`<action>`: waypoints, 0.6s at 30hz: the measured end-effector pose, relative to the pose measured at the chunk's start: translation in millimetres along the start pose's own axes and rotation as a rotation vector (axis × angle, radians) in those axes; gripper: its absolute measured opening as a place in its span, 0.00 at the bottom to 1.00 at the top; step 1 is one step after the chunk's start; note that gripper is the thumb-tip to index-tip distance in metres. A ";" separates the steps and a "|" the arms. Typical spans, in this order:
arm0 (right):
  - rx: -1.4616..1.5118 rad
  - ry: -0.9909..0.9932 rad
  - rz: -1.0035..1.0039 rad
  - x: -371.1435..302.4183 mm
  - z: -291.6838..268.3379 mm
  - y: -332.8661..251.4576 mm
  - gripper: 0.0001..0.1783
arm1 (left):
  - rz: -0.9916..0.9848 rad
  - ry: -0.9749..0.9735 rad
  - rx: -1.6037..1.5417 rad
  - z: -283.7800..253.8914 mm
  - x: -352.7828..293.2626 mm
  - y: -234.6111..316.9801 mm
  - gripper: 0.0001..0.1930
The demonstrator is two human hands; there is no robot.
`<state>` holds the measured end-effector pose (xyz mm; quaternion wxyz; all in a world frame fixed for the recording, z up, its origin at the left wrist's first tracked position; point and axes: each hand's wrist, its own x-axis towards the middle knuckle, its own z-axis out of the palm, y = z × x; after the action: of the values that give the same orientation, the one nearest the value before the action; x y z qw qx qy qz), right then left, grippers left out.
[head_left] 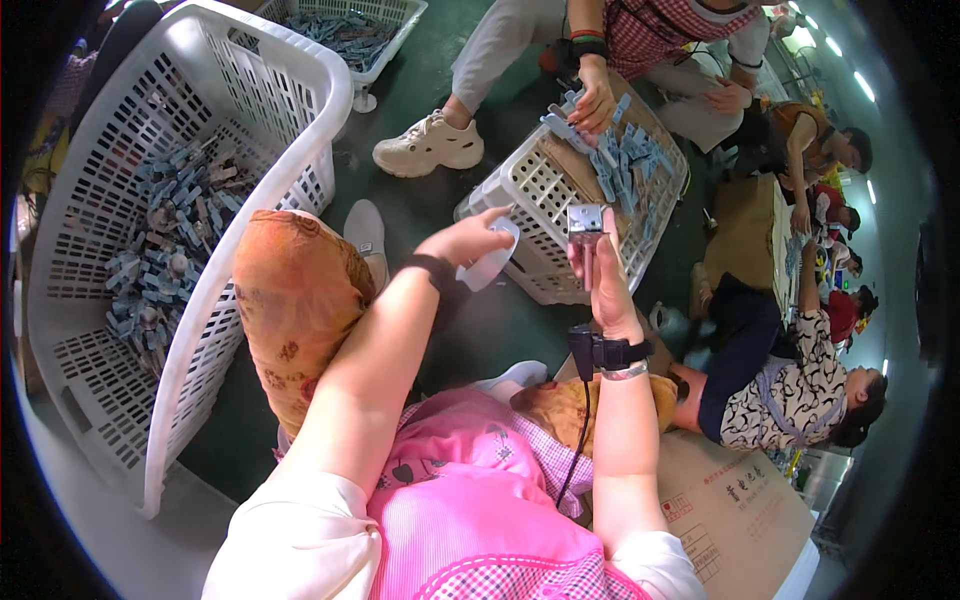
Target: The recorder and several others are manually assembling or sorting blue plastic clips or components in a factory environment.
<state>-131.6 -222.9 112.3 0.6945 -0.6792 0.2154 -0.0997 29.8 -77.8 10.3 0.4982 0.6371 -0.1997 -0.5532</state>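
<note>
My left hand [465, 243] is in the middle, fingers bent, at a curved translucent white plastic piece [490, 265]. The plastic piece seems gripped beneath the fingers, though its hold is partly hidden. To its right, my right hand [612, 285] is upright and closed around a small shiny metal bracket [586, 221] with a rod-like part pointing down. A white perforated crate [535, 215] stands just beyond both hands. On its cardboard top [568, 168] lie many blue-grey clip-like pieces [628, 160].
At left stands a large white basket [335, 100] with a heap of blue-grey pieces [165, 260]. Behind it is another white basket [385, 65]. A person's hand [593, 95] reaches over the crate pieces. A cardboard box [740, 510] is at lower right; other people sit along the right.
</note>
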 end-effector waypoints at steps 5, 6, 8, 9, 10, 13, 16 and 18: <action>-0.036 0.123 0.032 2.9 1.8 11.8 0.36 | 0.044 0.187 0.073 6.2 7.3 -1.7 0.35; -0.039 0.120 0.037 6.3 1.0 15.0 0.36 | 0.002 0.204 0.085 2.7 7.9 1.5 0.33; -0.096 0.314 0.076 16.6 -6.9 28.8 0.25 | 0.072 0.160 0.052 2.5 20.8 -7.5 0.30; -0.164 0.320 0.018 23.4 -11.4 33.9 0.22 | 0.048 0.070 -0.077 2.6 7.8 4.7 0.28; -0.165 0.320 0.022 26.7 -15.4 38.2 0.22 | 0.024 -0.020 -0.205 2.7 1.4 11.4 0.27; -0.594 0.178 -0.359 37.7 9.2 29.3 0.21 | 0.078 0.013 -0.263 -4.7 2.4 3.1 0.24; -0.910 0.074 -0.407 53.1 7.1 28.0 0.23 | 0.106 0.140 -0.135 2.6 1.0 5.9 0.21; -0.978 0.075 -0.510 61.3 9.9 30.7 0.24 | 0.108 0.169 -0.108 2.1 0.7 7.8 0.19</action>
<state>-77.7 -238.7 71.9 0.2436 -0.9493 0.0898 -0.1770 30.4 -82.6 16.8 0.5759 0.6421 -0.1611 -0.4797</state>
